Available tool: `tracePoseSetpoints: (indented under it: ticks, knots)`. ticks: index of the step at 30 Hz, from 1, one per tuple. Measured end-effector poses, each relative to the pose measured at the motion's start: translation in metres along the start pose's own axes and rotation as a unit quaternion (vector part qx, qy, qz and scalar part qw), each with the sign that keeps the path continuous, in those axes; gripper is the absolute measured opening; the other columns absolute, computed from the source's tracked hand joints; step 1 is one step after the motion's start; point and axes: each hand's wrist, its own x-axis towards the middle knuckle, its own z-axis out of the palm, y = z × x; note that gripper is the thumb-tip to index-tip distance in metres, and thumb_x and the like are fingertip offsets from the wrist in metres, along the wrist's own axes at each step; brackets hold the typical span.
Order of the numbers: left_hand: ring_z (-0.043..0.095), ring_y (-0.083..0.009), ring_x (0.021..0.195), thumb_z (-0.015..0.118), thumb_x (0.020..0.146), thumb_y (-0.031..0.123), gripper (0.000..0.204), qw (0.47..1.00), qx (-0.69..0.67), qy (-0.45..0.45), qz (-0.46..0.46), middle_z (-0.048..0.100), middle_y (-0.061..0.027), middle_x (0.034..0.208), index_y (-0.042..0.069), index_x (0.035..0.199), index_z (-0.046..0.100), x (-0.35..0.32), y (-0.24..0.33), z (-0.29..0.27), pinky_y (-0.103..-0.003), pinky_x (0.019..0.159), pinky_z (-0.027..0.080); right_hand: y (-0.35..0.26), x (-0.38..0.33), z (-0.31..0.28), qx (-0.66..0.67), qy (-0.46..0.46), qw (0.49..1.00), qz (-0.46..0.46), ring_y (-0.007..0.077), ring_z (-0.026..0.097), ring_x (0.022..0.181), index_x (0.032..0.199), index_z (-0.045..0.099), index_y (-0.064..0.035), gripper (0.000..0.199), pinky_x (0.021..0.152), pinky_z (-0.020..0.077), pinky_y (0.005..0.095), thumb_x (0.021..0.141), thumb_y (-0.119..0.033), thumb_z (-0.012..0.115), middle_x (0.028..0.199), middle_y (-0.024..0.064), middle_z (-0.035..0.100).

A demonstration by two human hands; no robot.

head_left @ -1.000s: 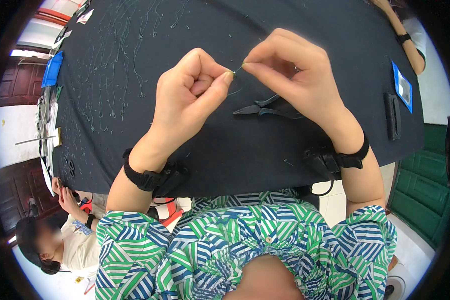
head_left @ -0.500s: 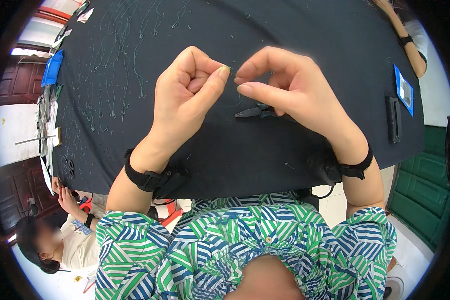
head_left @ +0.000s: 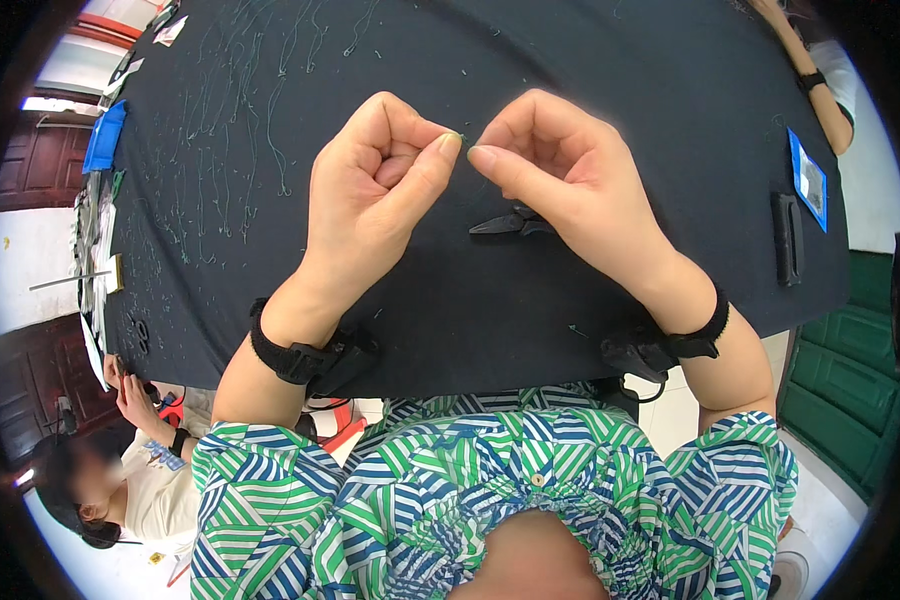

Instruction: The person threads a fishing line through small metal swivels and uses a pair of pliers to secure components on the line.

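Over the black cloth, my left hand (head_left: 375,185) is closed in a pinch, thumb against forefinger. A tiny bit of green thread (head_left: 463,136) shows at its fingertips. Close beside it on the right, my right hand (head_left: 575,185) also pinches, its fingertips a small gap from the left ones. What the right fingers hold, if anything, is too small to make out. Dark pliers (head_left: 505,224) lie on the cloth below the right hand, their handles partly hidden by it.
Several thin green threads (head_left: 273,130) lie across the left of the black cloth (head_left: 470,320). Black scissors (head_left: 138,337) rest at its left edge. A black case (head_left: 787,240) and a blue packet (head_left: 808,180) lie at right. Other people's hands (head_left: 135,400) work at the table edges.
My right hand has closed its thumb and forefinger into a pinch, and its wrist has shifted slightly left. My left hand has stayed in place.
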Motion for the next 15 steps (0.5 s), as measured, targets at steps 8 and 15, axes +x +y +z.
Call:
tracePoseSetpoints:
  ticks: [8,15]
  knots:
    - [0.033,0.0033,0.057,0.062,0.093,0.007,0.009,1.000,-0.014,-0.005,-0.016,0.045,0.0100,0.065,0.002,0.089,0.056,0.0000,0.0022,0.0036,-0.015,0.051,0.027,-0.0016,-0.0003,0.0012,-0.069,0.026,0.995,-0.072,0.0038,0.056,0.061,0.084,0.065,-0.0024,0.009,0.055,0.0435,0.0197,0.086,-0.010,0.067,0.069,-0.0003,0.062]
    - [0.035,0.0035,0.058,0.061,0.094,0.007,0.008,1.000,-0.025,-0.001,-0.011,0.048,0.0090,0.067,0.001,0.091,0.056,0.0001,0.0005,0.0041,-0.014,0.052,0.028,-0.0032,0.0005,-0.0009,-0.130,0.034,0.983,-0.124,0.0059,0.056,0.060,0.083,0.064,-0.0018,0.007,0.053,0.0422,0.0214,0.084,-0.007,0.068,0.068,0.0015,0.060]
